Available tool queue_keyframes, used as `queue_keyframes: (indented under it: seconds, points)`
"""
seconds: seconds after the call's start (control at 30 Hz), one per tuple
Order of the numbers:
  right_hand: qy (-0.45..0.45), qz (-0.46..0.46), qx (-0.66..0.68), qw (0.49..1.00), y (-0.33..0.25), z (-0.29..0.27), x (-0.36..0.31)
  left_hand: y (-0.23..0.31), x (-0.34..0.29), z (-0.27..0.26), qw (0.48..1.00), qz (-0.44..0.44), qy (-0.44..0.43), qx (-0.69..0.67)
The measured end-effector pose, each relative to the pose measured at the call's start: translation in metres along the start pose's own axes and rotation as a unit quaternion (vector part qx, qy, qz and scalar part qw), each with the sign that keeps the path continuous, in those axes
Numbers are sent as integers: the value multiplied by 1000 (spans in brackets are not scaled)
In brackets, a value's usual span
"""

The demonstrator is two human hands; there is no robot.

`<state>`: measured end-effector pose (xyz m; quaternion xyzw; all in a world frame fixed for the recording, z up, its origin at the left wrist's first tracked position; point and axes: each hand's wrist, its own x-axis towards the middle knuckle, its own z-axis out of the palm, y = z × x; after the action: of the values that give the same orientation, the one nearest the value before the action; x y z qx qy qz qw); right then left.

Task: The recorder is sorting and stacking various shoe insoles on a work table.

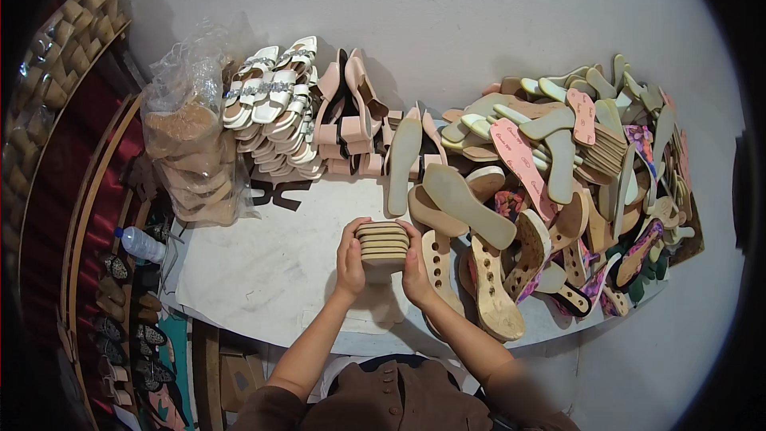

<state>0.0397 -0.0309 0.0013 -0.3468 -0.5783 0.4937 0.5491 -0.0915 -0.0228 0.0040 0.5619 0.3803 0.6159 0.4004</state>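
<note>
Between both palms, above the white table [263, 287], I hold a small stack of shoe insoles [384, 241], their pale edges layered one over another. My left hand [349, 262] is pressed to the stack's left side, and my right hand [416, 267] grips its right side. Just beyond the stack, a long greyish insole [404, 164] leans on pink-strapped shoes. A broad greyish insole [469, 203] lies to the right, over other soles. Close to my right forearm are a sole with round holes [437, 263] and a larger holed wedge sole [495, 291].
At the back stand stacked white sandals [275, 96], pink shoes [349, 128] and clear-bagged tan soles [191, 160]. Dark cut-out pieces [279, 193] lie before them. A big heap of insoles [574, 128] and floral-strapped sandals covers the right side. Left are a water bottle [144, 244] and shoe shelves.
</note>
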Motion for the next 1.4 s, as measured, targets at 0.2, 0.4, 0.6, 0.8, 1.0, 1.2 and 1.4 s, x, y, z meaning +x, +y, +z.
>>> queue_keyframes:
  seconds: [0.2, 0.4, 0.6, 0.8, 1.0, 1.2, 1.4]
  points:
    - [-1, -21, -5, 1000, 1, 3, -5, 2, -3, 0, 1000, 0, -5, -10]
    - [3, -45, -45, 998, 2, 1, -5, 9, -2, 0, 1000, -6, -29, -1]
    - [-14, -38, -41, 998, -10, 5, -7, 13, 0, -5, 999, -19, -36, -8]
    - [-32, -46, -26, 998, -6, 4, -9, 5, -2, -10, 998, -10, -61, -10]
    - [-11, 3, 35, 999, -7, 0, -4, 29, 7, -3, 995, -81, -59, -26]
    - [26, 127, 92, 987, -25, 9, 3, 24, 4, -1, 993, -104, -20, -50]
    - [-65, 15, 58, 996, -3, -6, 1, 23, 13, -10, 985, -126, 23, -113]
